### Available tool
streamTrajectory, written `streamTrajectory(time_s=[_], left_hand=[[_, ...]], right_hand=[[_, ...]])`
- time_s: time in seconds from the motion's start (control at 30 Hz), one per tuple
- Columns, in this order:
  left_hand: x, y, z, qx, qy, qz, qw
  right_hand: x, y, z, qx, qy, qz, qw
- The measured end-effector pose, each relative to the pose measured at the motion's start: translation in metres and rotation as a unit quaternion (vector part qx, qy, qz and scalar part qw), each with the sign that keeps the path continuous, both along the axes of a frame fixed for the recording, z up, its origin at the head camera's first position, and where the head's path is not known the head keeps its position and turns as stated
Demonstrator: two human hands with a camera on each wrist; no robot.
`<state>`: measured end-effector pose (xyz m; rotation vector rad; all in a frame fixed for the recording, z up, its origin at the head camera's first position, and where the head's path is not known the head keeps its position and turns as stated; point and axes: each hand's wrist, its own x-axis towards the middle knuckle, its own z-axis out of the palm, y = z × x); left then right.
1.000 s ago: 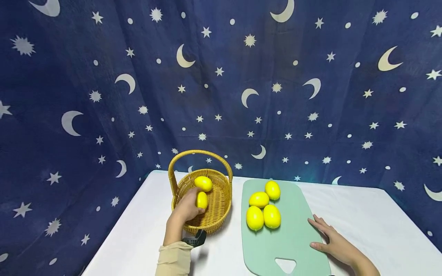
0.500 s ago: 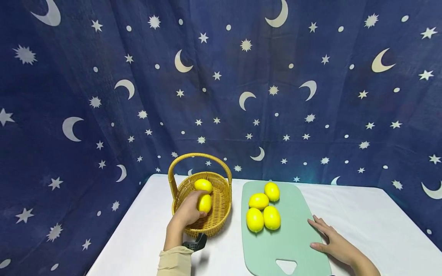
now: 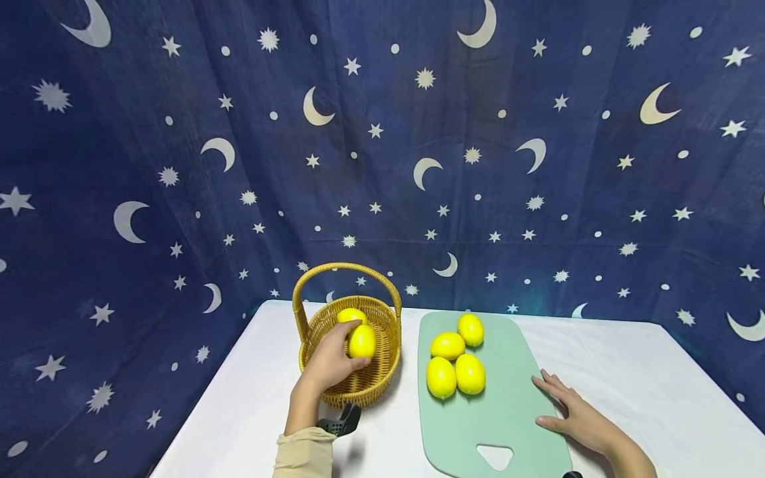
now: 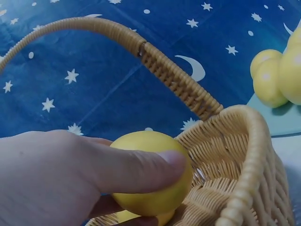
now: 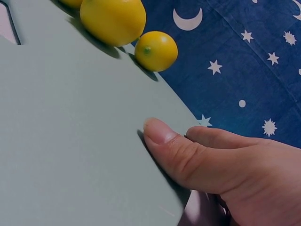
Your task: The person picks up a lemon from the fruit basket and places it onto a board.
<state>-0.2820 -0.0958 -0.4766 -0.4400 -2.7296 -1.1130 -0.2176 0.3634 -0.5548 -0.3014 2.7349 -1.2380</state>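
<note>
Inside the wicker basket [image 3: 382, 378], my left hand [image 3: 329, 358] grips a yellow lemon [image 3: 362, 342] between thumb and fingers. In the left wrist view the thumb lies across the held lemon [image 4: 150, 202], and part of another yellow fruit shows beneath it. That second lemon [image 3: 351, 316] rests in the basket, partly covered by my fingers. My right hand [image 3: 576, 415] rests at the right edge of the pale green cutting board [image 3: 508, 411], its fingers relaxed and thumb over the board. Several lemons [image 3: 470, 374] sit grouped on the board's left half.
The basket's tall arched handle [image 3: 346, 265] rises above my left hand. A white cloth [image 3: 239, 411] covers the table. Behind it hangs a dark blue curtain [image 3: 382, 172] with moons and stars. The board has a triangular cutout [image 3: 495, 457] near its front edge.
My left hand has lifted the lemon slightly and shifted it right within the basket, so more of it shows. My right hand and the lemons on the board stay put.
</note>
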Motion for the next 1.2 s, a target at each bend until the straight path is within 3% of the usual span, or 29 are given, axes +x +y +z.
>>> streamTrajectory(time_s=[0.33,0.67,0.77,0.97,1.2], left_hand=[[0.011,0.007,0.017,0.001,0.001,-0.020,0.9998],[0.020,0.026,0.030,0.049,-0.026,-0.119,0.9913],[0.021,0.036,0.029,0.042,-0.031,-0.133,0.9897],[0.024,0.060,0.020,-0.010,-0.029,-0.147,0.9886],[0.020,0.079,0.011,-0.053,-0.015,-0.144,0.9881]], right_hand=[[-0.004,-0.002,-0.001,-0.004,-0.015,0.000,0.9999],[-0.010,-0.003,-0.004,0.018,-0.029,-0.004,0.9994],[-0.012,-0.002,-0.002,0.018,-0.024,-0.001,0.9995],[-0.009,0.002,-0.002,0.010,-0.043,0.008,0.9990],[-0.008,0.002,-0.001,0.012,-0.046,-0.003,0.9989]])
